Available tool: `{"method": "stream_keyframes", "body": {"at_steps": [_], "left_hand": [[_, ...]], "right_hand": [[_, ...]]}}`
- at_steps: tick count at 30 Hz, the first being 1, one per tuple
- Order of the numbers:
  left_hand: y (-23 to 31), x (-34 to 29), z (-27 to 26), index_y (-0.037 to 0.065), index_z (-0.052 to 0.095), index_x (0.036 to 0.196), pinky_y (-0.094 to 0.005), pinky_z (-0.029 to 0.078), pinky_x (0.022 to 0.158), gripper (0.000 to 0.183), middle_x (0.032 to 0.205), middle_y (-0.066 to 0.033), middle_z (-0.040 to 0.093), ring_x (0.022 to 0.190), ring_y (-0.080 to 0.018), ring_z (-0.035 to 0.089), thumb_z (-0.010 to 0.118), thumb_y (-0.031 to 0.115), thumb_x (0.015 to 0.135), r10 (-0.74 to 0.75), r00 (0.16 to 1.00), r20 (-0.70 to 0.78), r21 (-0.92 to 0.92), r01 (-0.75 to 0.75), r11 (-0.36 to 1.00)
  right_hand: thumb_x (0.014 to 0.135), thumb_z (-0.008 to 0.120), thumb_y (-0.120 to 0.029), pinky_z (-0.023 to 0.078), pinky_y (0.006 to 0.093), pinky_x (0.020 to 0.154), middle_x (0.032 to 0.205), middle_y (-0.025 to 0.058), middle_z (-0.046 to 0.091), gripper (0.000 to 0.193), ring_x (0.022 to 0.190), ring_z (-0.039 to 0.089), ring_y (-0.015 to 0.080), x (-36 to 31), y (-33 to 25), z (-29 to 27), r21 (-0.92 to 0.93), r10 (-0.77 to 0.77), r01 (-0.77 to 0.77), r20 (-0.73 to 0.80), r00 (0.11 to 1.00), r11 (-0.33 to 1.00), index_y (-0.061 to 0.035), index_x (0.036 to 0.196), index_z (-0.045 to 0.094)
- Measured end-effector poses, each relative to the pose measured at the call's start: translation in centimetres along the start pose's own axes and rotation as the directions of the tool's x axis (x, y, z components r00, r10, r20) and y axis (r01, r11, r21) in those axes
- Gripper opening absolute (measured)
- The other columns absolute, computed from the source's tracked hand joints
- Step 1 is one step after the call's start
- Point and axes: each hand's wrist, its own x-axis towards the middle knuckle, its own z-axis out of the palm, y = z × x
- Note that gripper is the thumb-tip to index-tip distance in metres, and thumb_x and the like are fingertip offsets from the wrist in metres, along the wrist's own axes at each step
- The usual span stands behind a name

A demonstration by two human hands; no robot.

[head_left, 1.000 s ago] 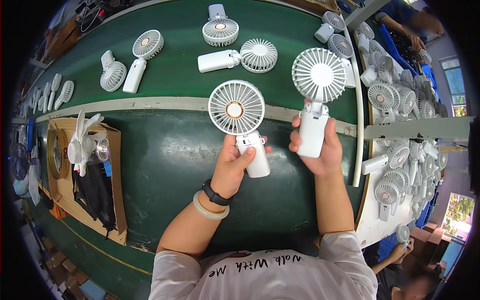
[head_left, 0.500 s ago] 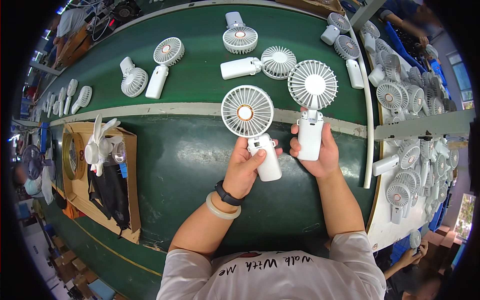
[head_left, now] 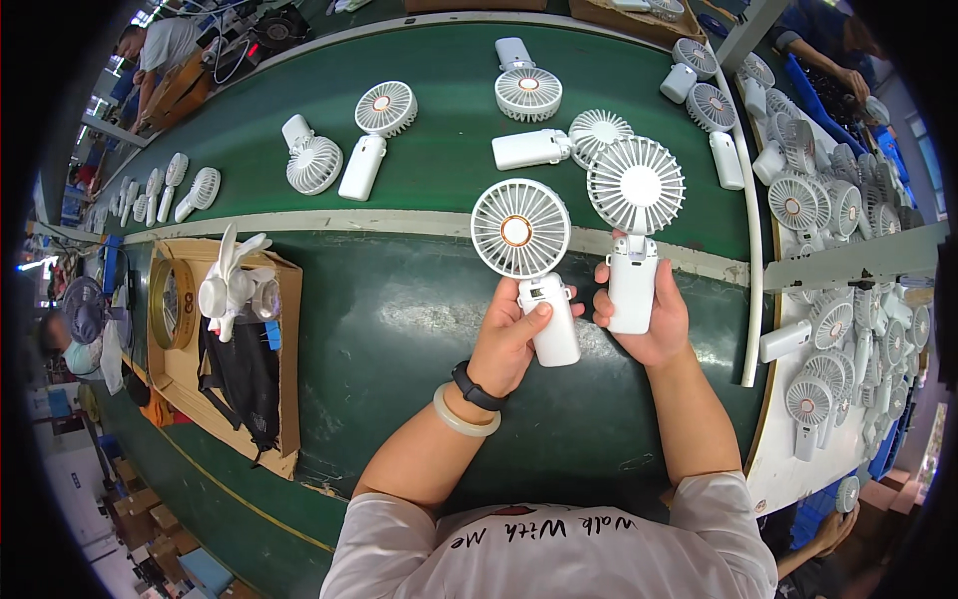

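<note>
My left hand (head_left: pixel 507 339) is closed round the handle of a white handheld fan (head_left: pixel 521 230), thumb pressed on the handle's front. That fan's round grille faces up, with an orange ring at its centre. In my right hand (head_left: pixel 667 329) is a second white handheld fan (head_left: pixel 633 288), held upright by its handle with my fingers round its sides. Its grille shows a plain white disc at the middle. Both fans are held side by side above the dark green bench (head_left: pixel 399 399), their heads slightly apart.
Several similar fans, one of them a lying fan (head_left: pixel 529 148), rest on the green strip beyond a pale ledge (head_left: pixel 399 230). An open cardboard box (head_left: pixel 286 399) at left holds a white rabbit-eared item and black cloth. Many fans crowd a white table (head_left: pixel 778 464) at right, behind a white pipe (head_left: pixel 755 299).
The whole view has shifted slightly. Fans on the far green strip now appear farther right relative to my hands, one partly behind my right fan. Both hands keep their grip.
</note>
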Motion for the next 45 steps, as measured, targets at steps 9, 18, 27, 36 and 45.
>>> {"method": "stream_keyframes", "body": {"at_steps": [9,18,27,36,45], "left_hand": [[0.1,-0.1,0.3,0.006,0.036,0.126,-0.0389,0.049,0.088,0.039,0.116,-0.0152,0.054,0.103,-0.0276,0.059,0.051,0.006,0.09,0.015,1.0,-0.02,-0.026,-0.016,1.0],[-0.2,-0.4,0.6,0.022,0.022,0.132,-0.0371,0.058,0.069,0.061,0.117,-0.0131,0.05,0.099,-0.0239,0.06,0.056,0.003,0.086,-0.074,0.997,0.004,-0.014,0.074,0.997],[-0.1,-0.4,1.4,0.018,0.032,0.121,-0.0163,0.03,0.039,0.053,0.093,-0.0071,0.053,0.073,-0.0141,0.056,0.061,-0.002,0.081,-0.187,0.976,-0.111,0.073,0.196,0.978],[-0.9,-0.5,-0.7,0.009,0.047,0.1,-0.0309,0.048,0.06,0.031,0.094,-0.0089,0.051,0.092,-0.0244,0.055,0.066,0.006,0.076,-0.18,0.983,0.043,0.13,0.173,0.976],[-1.1,-0.1,-0.4,0.011,0.045,0.114,-0.0473,0.041,0.099,0.047,0.124,-0.0099,0.044,0.122,-0.0291,0.042,0.066,0.004,0.072,-0.039,0.992,0.117,0.09,0.029,0.996]], "right_hand": [[0.094,0.033,-0.051,0.047,0.0365,0.071,0.109,0.0134,0.053,0.061,0.08,0.057,0.0233,-0.1,0.2,-0.1,0.016,0.017,-0.017,0.013,1.0,1.0,-0.0101,0.138,0.028],[0.094,0.03,-0.055,0.047,0.0369,0.069,0.109,0.0138,0.053,0.062,0.079,0.056,0.0233,-0.1,0.0,-0.1,0.05,0.02,-0.022,0.032,0.999,0.999,-0.0116,0.139,0.027],[0.095,0.034,-0.047,0.048,0.0356,0.072,0.106,0.0114,0.056,0.055,0.081,0.056,0.0216,0.1,-0.4,-0.4,0.044,-0.016,0.017,-0.028,0.999,0.999,-0.0089,0.134,0.034],[0.087,0.06,-0.016,0.052,0.035,0.079,0.103,0.0081,0.058,0.042,0.092,0.06,0.0175,-0.2,-0.5,0.3,-0.391,-0.129,0.026,-0.241,0.962,0.92,-0.0031,0.124,0.043],[0.084,0.061,-0.01,0.051,0.032,0.08,0.102,0.0101,0.062,0.037,0.091,0.063,0.0176,0.2,-0.1,-0.4,-0.446,-0.162,0.031,-0.259,0.952,0.895,-0.0007,0.118,0.049]]}}
